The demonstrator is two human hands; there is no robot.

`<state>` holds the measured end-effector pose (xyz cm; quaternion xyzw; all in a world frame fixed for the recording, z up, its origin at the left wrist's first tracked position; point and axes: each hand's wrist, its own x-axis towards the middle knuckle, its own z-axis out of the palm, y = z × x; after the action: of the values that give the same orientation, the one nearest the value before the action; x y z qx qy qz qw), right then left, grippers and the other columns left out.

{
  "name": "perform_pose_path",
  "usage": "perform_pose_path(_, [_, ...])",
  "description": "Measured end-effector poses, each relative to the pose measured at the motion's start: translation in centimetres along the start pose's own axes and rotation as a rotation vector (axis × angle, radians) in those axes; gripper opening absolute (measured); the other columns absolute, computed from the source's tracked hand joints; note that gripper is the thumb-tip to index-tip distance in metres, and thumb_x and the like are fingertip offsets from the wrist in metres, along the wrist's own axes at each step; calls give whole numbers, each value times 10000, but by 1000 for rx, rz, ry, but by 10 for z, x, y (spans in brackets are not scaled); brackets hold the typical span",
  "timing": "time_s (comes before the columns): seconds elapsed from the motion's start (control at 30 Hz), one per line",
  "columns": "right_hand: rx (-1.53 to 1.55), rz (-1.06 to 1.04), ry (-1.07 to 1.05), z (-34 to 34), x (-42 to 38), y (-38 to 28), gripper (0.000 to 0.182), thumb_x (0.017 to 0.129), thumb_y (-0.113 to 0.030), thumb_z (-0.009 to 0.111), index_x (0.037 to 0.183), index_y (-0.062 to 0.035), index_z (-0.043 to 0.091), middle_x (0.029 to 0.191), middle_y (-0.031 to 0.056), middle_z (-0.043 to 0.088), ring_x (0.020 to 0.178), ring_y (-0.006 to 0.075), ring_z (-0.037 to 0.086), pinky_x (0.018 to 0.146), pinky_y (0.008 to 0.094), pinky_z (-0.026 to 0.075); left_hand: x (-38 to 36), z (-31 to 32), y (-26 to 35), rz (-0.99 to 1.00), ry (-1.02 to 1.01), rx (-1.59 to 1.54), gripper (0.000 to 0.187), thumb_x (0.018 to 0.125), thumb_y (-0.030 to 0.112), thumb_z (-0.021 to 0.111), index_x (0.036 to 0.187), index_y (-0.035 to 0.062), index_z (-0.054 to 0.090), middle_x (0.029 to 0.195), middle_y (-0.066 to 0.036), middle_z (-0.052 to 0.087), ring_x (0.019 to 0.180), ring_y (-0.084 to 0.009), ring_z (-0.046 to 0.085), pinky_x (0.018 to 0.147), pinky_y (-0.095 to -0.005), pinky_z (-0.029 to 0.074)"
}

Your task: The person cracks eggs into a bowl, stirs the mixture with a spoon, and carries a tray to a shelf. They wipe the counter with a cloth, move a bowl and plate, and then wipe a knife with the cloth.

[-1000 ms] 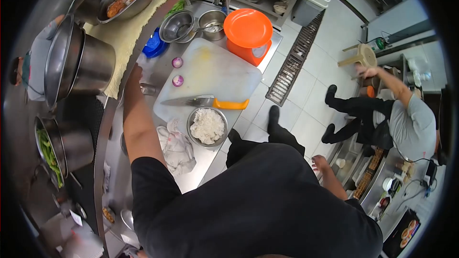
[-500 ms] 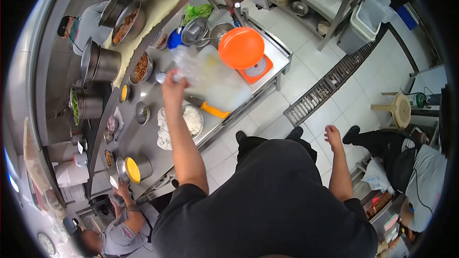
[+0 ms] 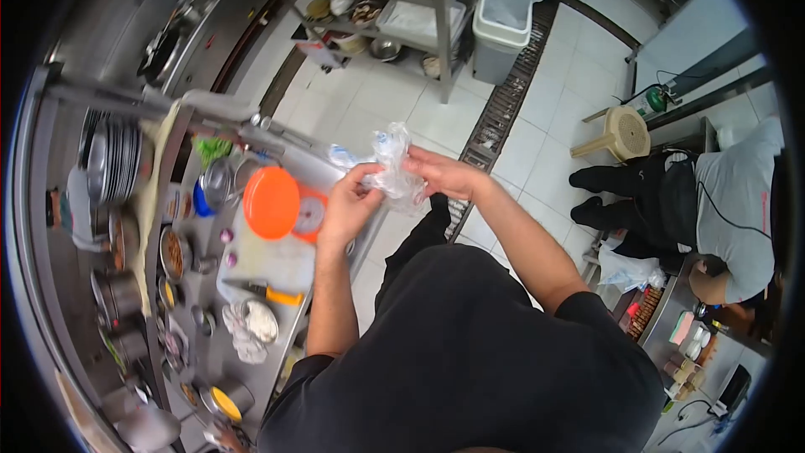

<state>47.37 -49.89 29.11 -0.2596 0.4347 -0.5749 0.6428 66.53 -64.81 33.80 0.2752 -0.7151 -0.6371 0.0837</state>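
A crumpled clear plastic bag (image 3: pixel 391 155) with faint blue print hangs in front of my body, between my two hands. My left hand (image 3: pixel 354 203) pinches its left side, thumb and fingers closed on the film. On the other side, my right hand (image 3: pixel 443 174) has its fingers closed on the bag, partly covered by the plastic. Below and left lies a white cutting board (image 3: pixel 267 264) bearing a knife with an orange handle (image 3: pixel 283 295) and small purple onion pieces (image 3: pixel 231 259). An orange bowl (image 3: pixel 271 202) sits on an orange scale (image 3: pixel 312 216).
A bowl of white food (image 3: pixel 261 321) and a crumpled cloth (image 3: pixel 243 337) are on the steel counter. Ahead stand a shelf rack (image 3: pixel 444 33) and a grey bin (image 3: pixel 501 38). A floor drain (image 3: pixel 495 122) crosses the tiles. To the right are a beige stool (image 3: pixel 625 132) and a co-worker (image 3: pixel 729 201).
The plastic bag has moved off the counter to in front of me in my left hand. My right hand has come up from my side onto it. My view has turned right.
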Motion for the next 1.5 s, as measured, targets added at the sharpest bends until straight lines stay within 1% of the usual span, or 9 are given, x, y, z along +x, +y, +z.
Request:
perform_pose_path(0.23, [66,-53,315,-124,4,-45,412,1002,-89,660,1400,-49,561,1204,75,681,1015,162,686,790,359,609,175,72,12,-144,-468,102,432,909,82,751,1328,58,649,1056,-68,732,872,-125,689,750,-299,566])
perform_pose_path(0.43, [197,-119,602,-252,-9,-64,381,974,-57,659,1352,-55,610,1189,69,688,1038,164,673,827,372,586,300,114,52,58,-624,143,403,948,255,749,1312,92,689,1192,-114,695,908,-189,714,767,-324,575])
perform_pose_path(0.67, [247,-101,1089,-411,5,-71,468,957,-142,698,1376,-29,522,1222,119,660,1033,227,666,830,426,573,405,88,36,227,-356,685,440,932,296,713,1328,108,674,1296,-168,675,1158,-342,665,985,-404,544])
perform_pose_path(0.9, [74,9,1133,-613,81,-150,631,901,-233,772,1396,-14,448,1222,171,628,1051,306,655,733,480,605,389,55,-115,-323,-70,1018,552,910,426,722,1345,91,659,1180,-226,704,1045,-376,699,907,-453,559])
perform_pose_path(0.97, [-60,122,1283,-657,110,-164,719,869,-253,805,1433,-30,420,1283,189,606,1094,335,643,727,501,602,353,65,-153,-609,-32,794,593,909,436,705,1350,46,639,1316,-242,664,1218,-399,643,1034,-455,517])
perform_pose_path(1.07, [5,146,1378,-731,152,-176,962,823,-277,829,1576,-60,270,1461,212,487,1232,370,566,763,495,612,280,126,-121,-891,62,476,479,960,414,641,1245,30,670,1000,-112,696,937,-273,650,843,-440,555])
perform_pose_path(1.17, [20,105,1188,-772,186,-191,952,856,-357,783,1593,-44,267,1526,219,433,1294,392,527,900,533,563,221,186,-89,-1103,70,333,469,968,421,634,1228,34,679,927,-77,713,863,-226,661,774,-422,573])
perform_pose_path(1.33, [-879,450,629,-846,240,-123,837,929,-442,707,1541,45,409,1570,292,433,1451,434,435,1189,458,373,187,243,-47,-1305,94,229,519,943,456,669,1275,56,675,1006,-99,728,910,-212,681,760,-387,588])
perform_pose_path(1.5, [-1074,601,325,-842,236,-86,907,928,-489,692,1559,66,350,1607,291,373,1484,431,385,1211,464,361,203,258,-75,-1262,363,115,570,925,478,696,1326,73,666,1113,-137,741,957,-204,702,767,-349,600])
